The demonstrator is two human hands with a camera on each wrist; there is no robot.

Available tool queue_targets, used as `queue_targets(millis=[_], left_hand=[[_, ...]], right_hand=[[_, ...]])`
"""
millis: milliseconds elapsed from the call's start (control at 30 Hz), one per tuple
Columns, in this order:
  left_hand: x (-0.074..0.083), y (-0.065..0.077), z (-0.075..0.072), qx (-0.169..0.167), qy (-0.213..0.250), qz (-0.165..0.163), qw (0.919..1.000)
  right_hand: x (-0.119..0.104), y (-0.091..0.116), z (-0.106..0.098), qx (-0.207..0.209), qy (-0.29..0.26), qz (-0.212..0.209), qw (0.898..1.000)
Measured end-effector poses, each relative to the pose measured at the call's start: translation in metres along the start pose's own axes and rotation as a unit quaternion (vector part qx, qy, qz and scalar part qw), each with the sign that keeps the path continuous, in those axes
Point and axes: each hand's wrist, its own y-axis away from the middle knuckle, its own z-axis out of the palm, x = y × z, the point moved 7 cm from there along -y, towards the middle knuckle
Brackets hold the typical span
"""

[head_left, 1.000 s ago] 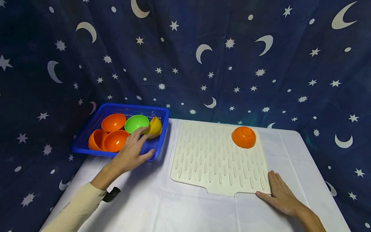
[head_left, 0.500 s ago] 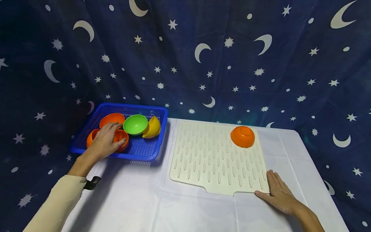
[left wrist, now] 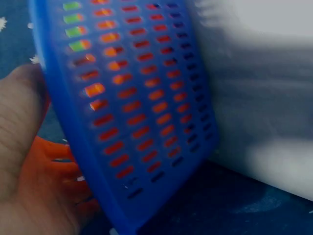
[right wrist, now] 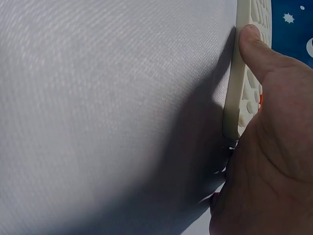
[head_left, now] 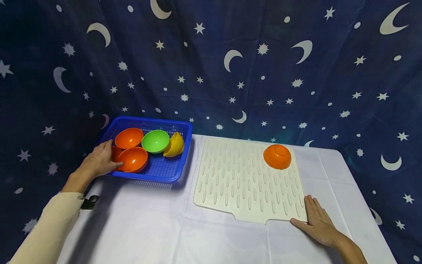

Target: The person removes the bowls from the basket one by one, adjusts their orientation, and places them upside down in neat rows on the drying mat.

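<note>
In the head view, my left hand reaches over the left side of a blue plastic basket, its fingers extended and its thumb apart from them. It partly covers a tilted orange bowl, with the thumb tip at that bowl's near side. Another orange bowl stands right beside it. In the left wrist view, the thumb shows outside the basket's slotted wall. My right hand lies with straight fingers along the near right corner of a cream ridged mat; its thumb touches the near edge.
Also in the basket are a third orange bowl, a green bowl and a yellow bowl on its side. An upside-down orange bowl sits at the mat's far right corner. A starry dark curtain hangs behind the white-covered table.
My left hand has moved left across the basket, from beside the yellow bowl, over the front orange bowls, to the leftmost orange bowl. The right hand, the mat and its bowl stay in place.
</note>
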Motion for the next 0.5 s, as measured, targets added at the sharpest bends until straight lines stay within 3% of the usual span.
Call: queue_targets(millis=[167,300,500], left_hand=[[-0.011,-0.005,0.007,-0.059,0.005,-0.01,0.9982],[-0.009,-0.01,0.006,-0.087,0.027,0.019,0.9956],[-0.002,-0.014,-0.001,-0.163,0.112,0.037,0.9795]], right_hand=[[-0.001,0.0,0.001,0.0,-0.003,0.003,1.0],[-0.001,0.001,0.001,-0.002,0.001,0.007,1.0],[0.0,0.001,0.001,0.008,0.011,0.012,1.0]])
